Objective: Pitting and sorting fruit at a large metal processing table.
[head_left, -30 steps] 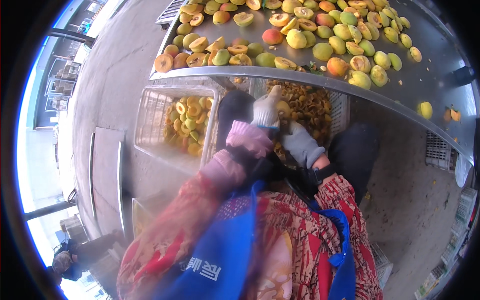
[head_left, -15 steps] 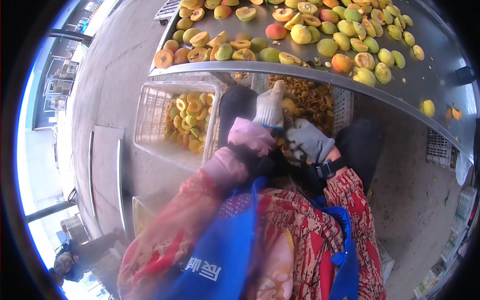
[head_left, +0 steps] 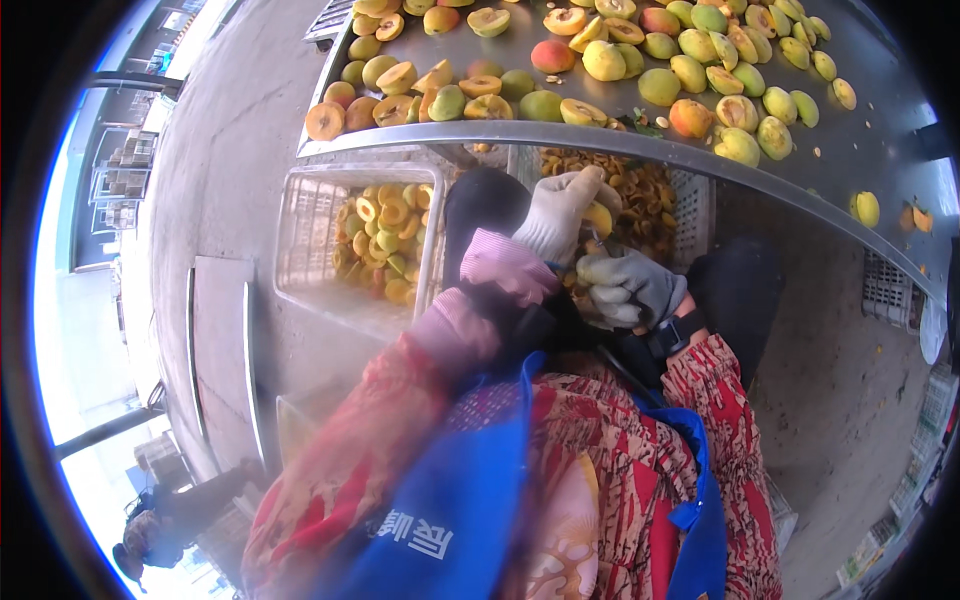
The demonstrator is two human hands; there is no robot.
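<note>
My left hand [head_left: 562,212], in a whitish glove, is closed on a yellow peach piece [head_left: 599,219], which pokes out past the fingers. Just below and to the right, my right hand [head_left: 632,287] in a grey glove has its fingers curled. A thin dark thing shows between the two hands, and I cannot make out what it is. Both hands are over a crate [head_left: 692,215] heaped with brownish-orange peach scraps. Left of my knee, a pale plastic crate [head_left: 310,225] holds cut yellow peach halves [head_left: 385,235].
Ahead stands a metal table [head_left: 560,88] with a raised rim, bearing many whole and halved peaches [head_left: 604,61]. A grey crate [head_left: 888,290] sits beneath its right side. Flat boards [head_left: 222,350] lie on the floor at left. Another person [head_left: 150,535] is at the lower left.
My left hand has tipped over to the right, and the peach piece in it now shows more plainly. My right hand stays close beside it with fingers curled.
</note>
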